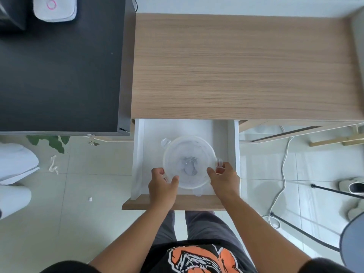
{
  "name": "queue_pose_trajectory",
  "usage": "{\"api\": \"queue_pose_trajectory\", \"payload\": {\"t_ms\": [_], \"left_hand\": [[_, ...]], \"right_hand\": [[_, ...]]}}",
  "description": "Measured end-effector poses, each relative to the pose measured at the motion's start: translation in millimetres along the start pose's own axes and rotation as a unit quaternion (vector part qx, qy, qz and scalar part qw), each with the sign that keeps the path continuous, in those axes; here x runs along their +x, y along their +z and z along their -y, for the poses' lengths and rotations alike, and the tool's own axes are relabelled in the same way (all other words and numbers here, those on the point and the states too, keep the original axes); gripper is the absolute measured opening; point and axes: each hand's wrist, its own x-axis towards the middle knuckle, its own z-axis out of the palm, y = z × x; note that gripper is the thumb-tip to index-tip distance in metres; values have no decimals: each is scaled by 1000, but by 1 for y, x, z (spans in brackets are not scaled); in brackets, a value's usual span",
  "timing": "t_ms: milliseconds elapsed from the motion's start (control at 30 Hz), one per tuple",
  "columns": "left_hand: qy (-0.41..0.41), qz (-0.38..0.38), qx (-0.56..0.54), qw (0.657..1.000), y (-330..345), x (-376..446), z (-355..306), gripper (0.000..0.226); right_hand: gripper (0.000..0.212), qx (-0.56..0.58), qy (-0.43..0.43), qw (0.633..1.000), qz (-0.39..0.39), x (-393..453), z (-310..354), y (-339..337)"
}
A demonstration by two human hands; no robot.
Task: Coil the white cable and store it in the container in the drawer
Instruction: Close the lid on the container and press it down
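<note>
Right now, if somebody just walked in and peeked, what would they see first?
First, two bare hands, the left hand and the right hand, gripping a round clear container on either side. It sits inside the open white drawer pulled out from under the wooden desk. Something pale lies inside the container, too blurry to name, and a white cord snakes across the floor on the right.

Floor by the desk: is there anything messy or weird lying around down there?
Yes. A crumpled white scrap and a smaller bit lie loose on the tiles left of the drawer, like litter. A white cord snakes across the floor on the right. Nothing looks spilled or broken.
</note>
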Motion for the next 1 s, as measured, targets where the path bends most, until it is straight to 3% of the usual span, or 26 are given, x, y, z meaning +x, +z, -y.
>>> {"api": "queue_pose_trajectory", "payload": {"t_ms": [167,300,400,533,767,1000], "left_hand": [[-4,3,-8,1000,2,6,-1,50],[21,24,10,999,3,5,-1,84],[35,47,38,998,0,9,1,91],[52,45,126,990,-2,12,-6,108],[62,37,84,994,2,29,-29,85],[69,17,105,992,4,26,-25,84]], "right_hand": [[23,6,-4,1000,3,5,1,-1],[79,17,-14,1000,2,5,-1,-1],[96,10,-46,999,2,2,-1,-2],[80,-34,-72,997,3,-2,-2,-1],[49,2,-43,999,5,-1,5,1],[44,-2,-39,999,7,6,6,3]]}}
